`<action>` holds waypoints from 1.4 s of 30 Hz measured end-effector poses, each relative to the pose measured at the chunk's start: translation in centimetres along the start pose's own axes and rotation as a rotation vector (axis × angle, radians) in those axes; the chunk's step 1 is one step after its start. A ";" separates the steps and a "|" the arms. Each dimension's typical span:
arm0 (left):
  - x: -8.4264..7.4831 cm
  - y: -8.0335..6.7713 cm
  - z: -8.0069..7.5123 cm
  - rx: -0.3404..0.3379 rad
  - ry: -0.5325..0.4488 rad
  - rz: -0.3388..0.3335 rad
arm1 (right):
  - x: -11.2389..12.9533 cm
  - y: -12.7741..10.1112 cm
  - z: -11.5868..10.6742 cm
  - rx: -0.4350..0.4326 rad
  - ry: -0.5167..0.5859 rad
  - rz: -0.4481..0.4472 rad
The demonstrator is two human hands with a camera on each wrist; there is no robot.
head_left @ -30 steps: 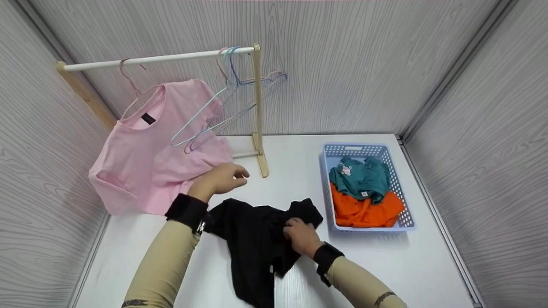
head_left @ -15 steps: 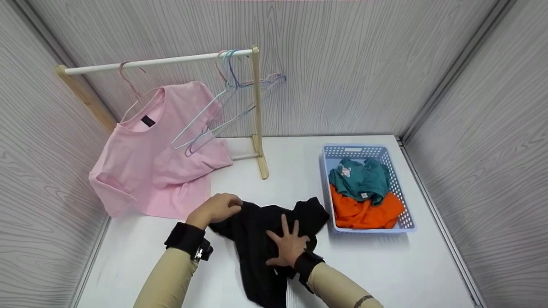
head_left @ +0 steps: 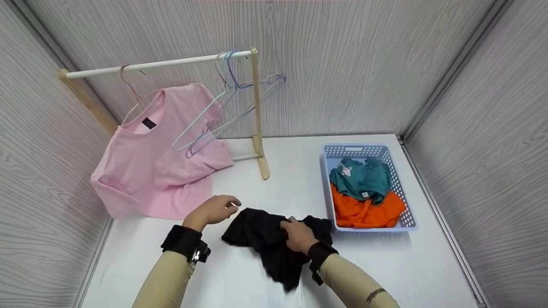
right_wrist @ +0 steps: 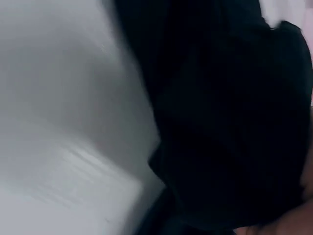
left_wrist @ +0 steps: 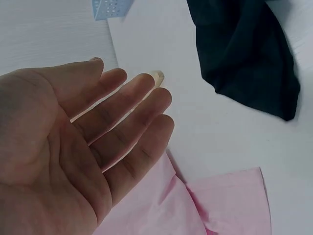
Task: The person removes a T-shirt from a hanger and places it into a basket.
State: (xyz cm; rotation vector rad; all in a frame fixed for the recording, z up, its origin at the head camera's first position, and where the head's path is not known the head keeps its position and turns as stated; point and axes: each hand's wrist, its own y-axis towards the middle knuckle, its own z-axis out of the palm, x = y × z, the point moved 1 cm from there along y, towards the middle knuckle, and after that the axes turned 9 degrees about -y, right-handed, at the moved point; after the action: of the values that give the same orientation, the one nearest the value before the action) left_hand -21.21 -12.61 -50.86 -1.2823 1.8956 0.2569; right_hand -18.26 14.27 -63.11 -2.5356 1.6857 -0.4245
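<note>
Right hand [head_left: 299, 236] clutches the crumpled black cotton garment [head_left: 274, 239] on the white table [head_left: 239, 282] just left of the lilac plastic basket [head_left: 402, 222], left hand [head_left: 212, 209] free w/ fingers relaxed beside it — looks mid-gather; next needs a two-hand grip.

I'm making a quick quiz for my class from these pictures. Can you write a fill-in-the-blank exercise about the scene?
1. The right hand grips a bunched garment whose colour is ____.
2. The left hand holds nothing; its fingers are ____.
3. The shirt on the hanger at the rack is ____.
4. In the basket, the teal garment lies partly on top of the ____ one.

Missing words: black; straight; pink; orange
</note>
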 end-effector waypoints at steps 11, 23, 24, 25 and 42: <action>-0.1 -0.4 -1.6 -0.017 -0.009 -0.047 | -6.1 2.1 -10.2 -0.195 0.231 -0.053; -0.2 -0.9 -0.6 -0.025 -0.016 -0.064 | -15.5 2.9 -22.4 -0.535 0.173 0.281; -0.2 -0.9 -0.5 -0.023 -0.018 -0.068 | -16.3 3.0 -22.6 -0.544 0.161 0.308; -0.2 -0.9 -0.4 -0.023 -0.017 -0.070 | -17.0 3.0 -22.8 -0.552 0.150 0.332; -0.3 -1.4 0.5 0.015 -0.051 -0.093 | -19.5 2.7 -11.4 0.059 0.106 0.130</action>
State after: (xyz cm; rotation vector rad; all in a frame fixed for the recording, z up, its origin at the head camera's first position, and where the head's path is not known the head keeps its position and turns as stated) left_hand -19.78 -12.75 -50.56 -1.3371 1.7868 0.2241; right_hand -30.71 32.07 -56.48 -2.3853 1.8318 -0.5984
